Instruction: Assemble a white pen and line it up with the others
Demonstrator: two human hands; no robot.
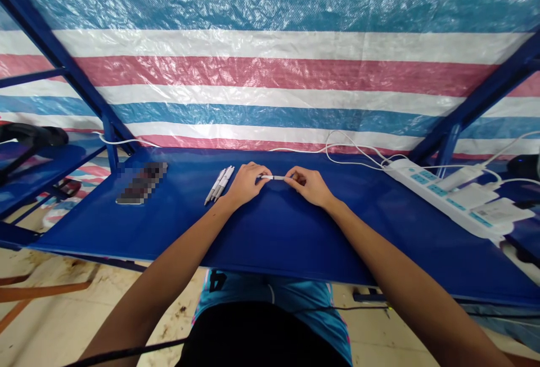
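Note:
Both my hands rest on the blue table [274,226] and hold one white pen [274,177] between them. My left hand [247,182] pinches its left end with curled fingers. My right hand [310,185] pinches its right end. The pen lies level, just above the table top. To the left of my left hand, a few more white pens [219,184] lie side by side on the table.
A blurred dark flat object [141,183] lies at the table's left. A white power strip [447,198] with plugged adapters and white cables sits at the right. A striped tarp [270,63] hangs behind, framed by blue metal bars.

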